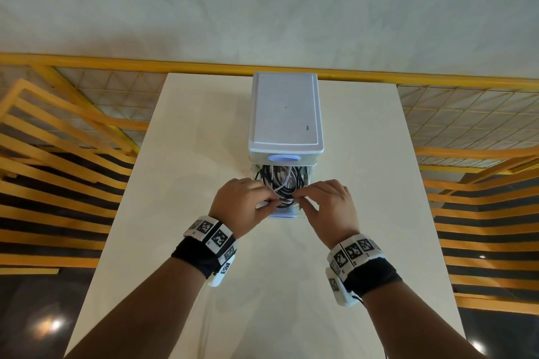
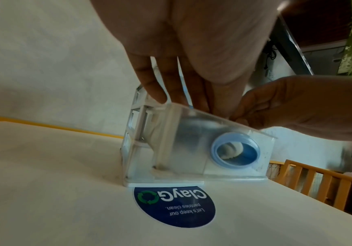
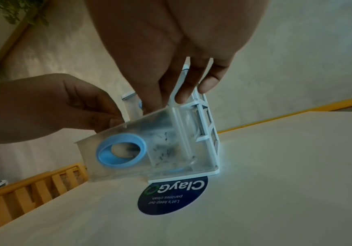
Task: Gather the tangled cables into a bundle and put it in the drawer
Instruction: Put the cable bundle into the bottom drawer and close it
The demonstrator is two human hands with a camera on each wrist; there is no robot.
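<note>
A bundle of black and white cables lies in the pulled-out clear drawer of a small white drawer unit. My left hand and right hand meet over the drawer's near end, and their fingertips pinch the cables there. In the left wrist view the left hand reaches down behind the drawer, whose front has a blue ring handle. The right wrist view shows the right hand dipping into the same drawer. The drawer's cloudy wall mostly hides the cables in both wrist views.
The unit stands at the far middle of a cream table, on a round blue sticker. The closed upper drawer sits just above the cables. Yellow railings flank the table on both sides and behind.
</note>
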